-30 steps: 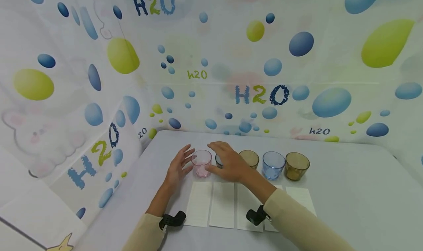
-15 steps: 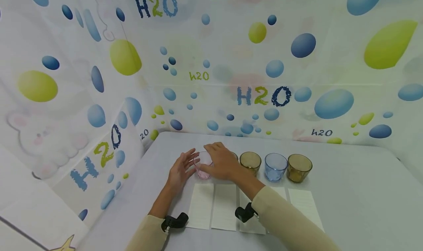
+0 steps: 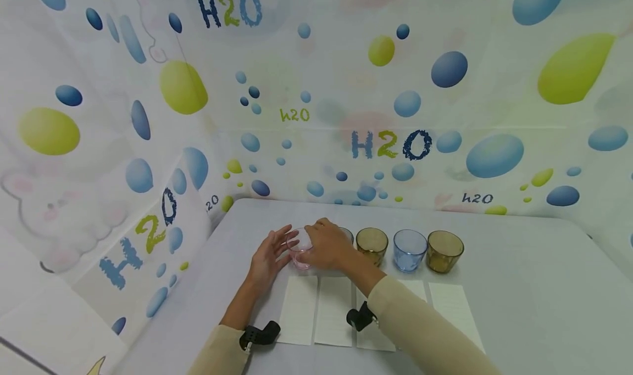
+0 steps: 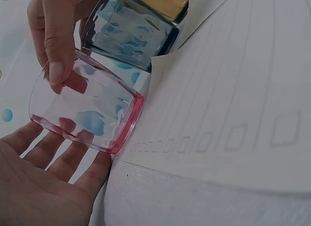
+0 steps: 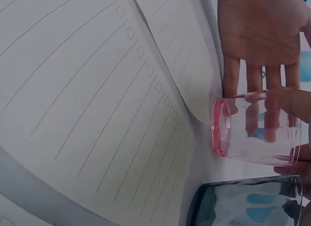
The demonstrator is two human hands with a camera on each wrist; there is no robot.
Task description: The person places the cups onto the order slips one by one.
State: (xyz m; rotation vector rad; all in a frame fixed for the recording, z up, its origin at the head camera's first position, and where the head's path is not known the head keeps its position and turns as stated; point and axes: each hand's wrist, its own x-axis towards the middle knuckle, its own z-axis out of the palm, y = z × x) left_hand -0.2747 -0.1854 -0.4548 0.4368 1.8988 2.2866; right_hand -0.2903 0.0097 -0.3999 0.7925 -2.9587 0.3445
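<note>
A pink-tinted clear glass (image 4: 90,109) stands at the left end of a row of glasses, between my two hands. My right hand (image 3: 328,246) grips it near the rim, thumb on the near side and fingers behind. My left hand (image 3: 266,259) rests its outstretched fingers along the glass's left side, palm up in the left wrist view. Next to the pink glass is a dark teal glass (image 5: 243,201), mostly hidden behind my right hand in the head view.
Rightward along the row stand an amber glass (image 3: 372,246), a blue glass (image 3: 409,251) and a brown glass (image 3: 445,251). Several lined paper slips (image 3: 299,309) lie side by side in front. Patterned cloth (image 3: 321,144) hangs behind the white table (image 3: 534,287).
My right hand has moved left and its thumb and fingers have closed on the pink glass. My left hand, near it before, now touches its side. The other glasses stay put.
</note>
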